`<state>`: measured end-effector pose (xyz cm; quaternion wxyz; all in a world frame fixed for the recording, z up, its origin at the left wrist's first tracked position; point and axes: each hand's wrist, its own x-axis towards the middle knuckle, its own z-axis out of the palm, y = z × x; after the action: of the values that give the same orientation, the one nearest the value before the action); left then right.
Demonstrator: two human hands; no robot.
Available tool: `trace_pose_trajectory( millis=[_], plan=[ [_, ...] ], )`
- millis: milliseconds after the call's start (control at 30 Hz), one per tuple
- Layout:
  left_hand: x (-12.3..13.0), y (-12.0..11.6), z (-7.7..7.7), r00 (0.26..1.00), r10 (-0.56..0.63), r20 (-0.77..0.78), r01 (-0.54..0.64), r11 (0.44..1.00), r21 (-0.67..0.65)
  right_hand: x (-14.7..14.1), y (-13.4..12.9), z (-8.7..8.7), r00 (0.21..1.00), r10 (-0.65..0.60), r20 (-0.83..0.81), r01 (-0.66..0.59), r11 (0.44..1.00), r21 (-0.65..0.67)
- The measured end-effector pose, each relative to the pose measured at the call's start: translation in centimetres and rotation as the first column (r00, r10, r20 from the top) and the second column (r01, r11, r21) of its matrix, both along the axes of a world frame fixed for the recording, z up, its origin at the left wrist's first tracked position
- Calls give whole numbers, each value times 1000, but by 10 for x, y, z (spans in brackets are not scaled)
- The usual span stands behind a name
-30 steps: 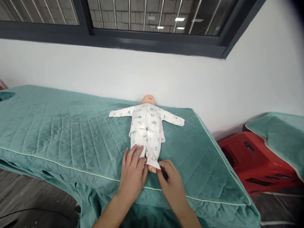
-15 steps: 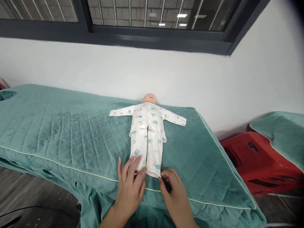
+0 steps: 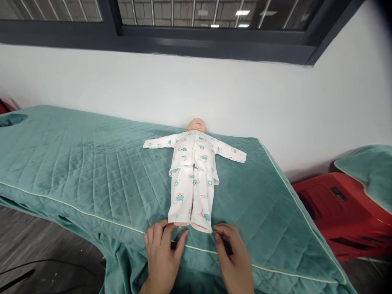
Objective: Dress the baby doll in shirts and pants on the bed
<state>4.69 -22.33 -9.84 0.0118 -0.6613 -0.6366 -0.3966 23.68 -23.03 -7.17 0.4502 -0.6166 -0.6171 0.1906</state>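
A baby doll lies on its back, head toward the wall, arms spread. It wears a white printed jacket and matching trousers. A bit of the doll's foot shows under the left hem; no foot is visible at the right hem. My left hand is at the left trouser hem, thumb apart from the curled fingers, the fingertips at the cloth's edge. Just right of the other hem, my right hand has its thumb and forefinger slightly apart, with no cloth between them.
A green quilted cover drapes the bed under the doll, with a hole at its far left. Behind stands a white wall below a dark window frame. A red plastic stool stands at the right, partly under green cloth.
My left hand has moved down off the trouser leg to its hem. My right hand has let go of the right hem and drawn slightly away. The view has shifted a little.
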Motion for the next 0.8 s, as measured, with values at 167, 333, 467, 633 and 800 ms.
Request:
trace_pose_trajectory(
  millis=[167,333,467,633,800],
  plan=[
    [4,1,0,999,15,47,-14,1000,-10,-2,-1,-4,998,-11,65,11,1000,-7],
    [-4,-1,-5,995,-62,82,59,997,45,1,-1,-4,998,3,68,-2,1000,-18],
    [-16,-7,-10,978,-203,53,196,974,114,4,-1,-3,999,26,48,-25,999,-23],
    [-49,-19,-18,949,-310,48,304,947,101,8,-2,-7,998,40,56,-38,999,-32],
    [-101,-35,-42,984,-123,132,138,984,-117,13,2,-10,995,54,84,-55,998,12]
  ],
)
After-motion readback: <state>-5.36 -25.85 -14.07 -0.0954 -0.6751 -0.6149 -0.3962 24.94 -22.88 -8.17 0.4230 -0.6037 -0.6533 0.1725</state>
